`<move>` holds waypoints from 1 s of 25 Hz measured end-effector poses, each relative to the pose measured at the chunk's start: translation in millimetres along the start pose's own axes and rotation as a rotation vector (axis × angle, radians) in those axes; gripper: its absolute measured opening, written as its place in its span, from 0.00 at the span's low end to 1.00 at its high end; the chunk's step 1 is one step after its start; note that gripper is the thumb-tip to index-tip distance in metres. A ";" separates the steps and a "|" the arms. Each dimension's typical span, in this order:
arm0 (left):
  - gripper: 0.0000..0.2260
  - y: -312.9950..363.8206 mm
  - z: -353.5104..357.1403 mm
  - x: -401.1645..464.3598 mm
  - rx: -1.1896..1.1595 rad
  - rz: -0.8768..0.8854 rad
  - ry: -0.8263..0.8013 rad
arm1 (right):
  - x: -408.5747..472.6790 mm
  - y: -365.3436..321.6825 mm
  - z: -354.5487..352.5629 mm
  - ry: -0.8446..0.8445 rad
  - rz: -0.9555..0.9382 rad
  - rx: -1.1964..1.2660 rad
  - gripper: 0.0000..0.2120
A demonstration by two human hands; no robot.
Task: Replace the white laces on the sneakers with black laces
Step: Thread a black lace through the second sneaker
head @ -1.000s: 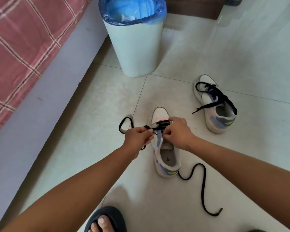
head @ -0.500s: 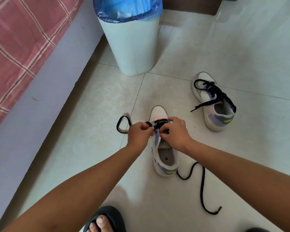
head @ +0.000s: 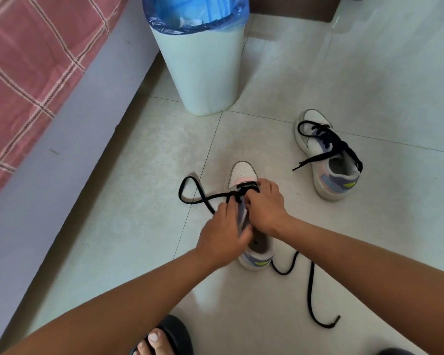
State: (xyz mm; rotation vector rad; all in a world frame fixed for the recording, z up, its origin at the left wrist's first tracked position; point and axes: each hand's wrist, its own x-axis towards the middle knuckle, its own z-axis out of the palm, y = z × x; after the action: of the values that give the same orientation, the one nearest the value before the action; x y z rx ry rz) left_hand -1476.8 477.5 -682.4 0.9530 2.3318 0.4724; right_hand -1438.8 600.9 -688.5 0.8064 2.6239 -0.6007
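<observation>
I'm threading the black lace [head: 205, 198] through the near sneaker [head: 244, 172]; left hand [head: 223, 234] pinches lace, right hand [head: 264, 203] grips the eyelets. Next: pull slack through.

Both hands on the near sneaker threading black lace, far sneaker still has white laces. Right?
Not quite. The head view shows the far sneaker already wearing black laces, not white. The rest holds: left hand and right hand work the black lace on the near sneaker.
</observation>
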 end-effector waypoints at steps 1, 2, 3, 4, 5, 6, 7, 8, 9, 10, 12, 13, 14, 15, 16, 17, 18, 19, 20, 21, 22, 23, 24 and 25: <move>0.27 0.9 6.3 -4.8 0.062 -0.074 -0.078 | -1.1 -2.7 1.7 -0.010 -0.003 -0.042 0.14; 0.25 2.1 11.3 -6.4 0.056 -0.168 -0.128 | -2.0 -5.3 2.2 -0.017 -0.005 -0.085 0.16; 0.21 3.4 14.0 -5.8 0.012 -0.261 -0.156 | -3.7 -8.3 0.5 -0.023 -0.001 -0.127 0.17; 0.18 3.9 15.3 -4.9 -0.034 -0.336 -0.164 | -6.9 -10.4 -3.1 -0.038 0.016 -0.154 0.17; 0.15 5.1 15.9 -4.3 -0.058 -0.373 -0.161 | -11.3 -11.9 -10.0 -0.053 0.044 -0.162 0.17; 0.14 5.5 17.5 -3.8 -0.052 -0.377 -0.151 | -17.2 -11.4 -16.1 -0.076 0.055 -0.178 0.17; 0.14 6.7 17.7 -3.9 -0.033 -0.371 -0.141 | -25.7 -9.2 -20.8 -0.079 0.035 -0.209 0.17; 0.14 7.8 17.6 -3.4 -0.021 -0.378 -0.135 | -36.3 -4.9 -23.3 -0.002 -0.046 -0.248 0.18; 0.14 8.9 16.9 -1.2 -0.020 -0.395 -0.136 | -47.2 3.0 -22.0 0.159 -0.182 -0.298 0.18; 0.14 9.5 16.5 2.3 -0.023 -0.417 -0.145 | -59.2 12.9 -19.3 0.289 -0.306 -0.327 0.17; 0.13 10.9 15.7 8.1 -0.005 -0.433 -0.182 | -87.2 38.1 -8.6 0.331 -0.526 -0.383 0.18; 0.13 11.6 15.6 9.5 0.005 -0.436 -0.192 | -103.6 52.6 -1.9 0.266 -0.588 -0.450 0.17; 0.14 11.7 16.3 10.3 -0.004 -0.445 -0.188 | -119.6 66.0 2.7 0.175 -0.613 -0.512 0.16; 0.14 11.4 16.9 10.5 -0.020 -0.459 -0.182 | -134.0 79.3 5.6 0.079 -0.631 -0.560 0.15; 0.14 11.0 17.2 10.5 -0.032 -0.473 -0.177 | -145.6 94.6 12.8 0.010 -0.633 -0.610 0.13; 0.14 11.4 16.8 10.4 -0.036 -0.486 -0.176 | -155.4 110.6 21.6 -0.039 -0.626 -0.647 0.10; 0.14 12.0 16.2 10.7 -0.040 -0.497 -0.177 | -164.2 122.9 28.2 -0.070 -0.626 -0.675 0.07; 0.14 12.7 15.2 10.6 -0.047 -0.500 -0.176 | -169.7 133.1 34.5 -0.059 -0.640 -0.665 0.03; 0.14 12.9 14.5 10.4 -0.058 -0.495 -0.181 | -171.1 139.5 39.8 -0.065 -0.657 -0.643 0.05; 0.14 12.7 13.0 9.6 -0.071 -0.482 -0.192 | -168.3 139.9 41.8 -0.058 -0.679 -0.625 0.07; 0.15 11.5 11.1 9.0 -0.075 -0.456 -0.216 | -160.5 132.1 38.6 -0.011 -0.688 -0.579 0.06; 0.16 9.2 8.0 8.8 -0.063 -0.419 -0.246 | -147.8 119.5 32.8 0.082 -0.706 -0.499 0.05; 0.18 6.1 2.8 8.8 -0.032 -0.378 -0.276 | -130.9 102.5 23.7 0.180 -0.689 -0.403 0.05; 0.21 2.3 -4.4 9.8 0.012 -0.335 -0.288 | -111.1 85.0 15.0 0.251 -0.629 -0.295 0.05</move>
State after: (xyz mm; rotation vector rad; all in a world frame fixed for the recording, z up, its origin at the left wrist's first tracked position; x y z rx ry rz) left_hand -1484.1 485.6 -681.5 0.5732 2.1711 0.1712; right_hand -1298.6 607.3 -679.3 -0.0534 3.0971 -0.2480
